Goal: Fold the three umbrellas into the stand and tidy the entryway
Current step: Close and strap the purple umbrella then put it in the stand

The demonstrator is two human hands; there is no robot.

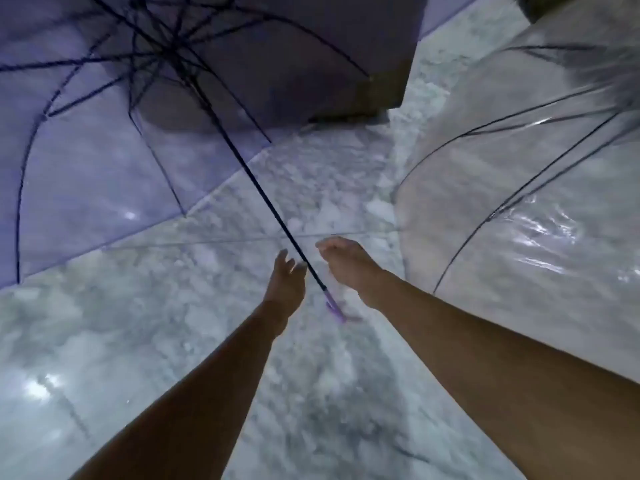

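Note:
An open purple see-through umbrella lies on its side at the upper left, its dark shaft running down to a purple handle near the floor. My left hand is just left of the shaft's lower end, fingers apart, holding nothing. My right hand hovers just right of the shaft, fingers loosely spread, also apart from it. A second open umbrella, clear with dark ribs, lies at the right. The frame is blurred. No third umbrella or stand is recognisable.
The floor is pale marbled tile with grout lines. A dark brown box-like piece of furniture stands behind the purple umbrella at top centre. Another dark shape sits at the top right corner.

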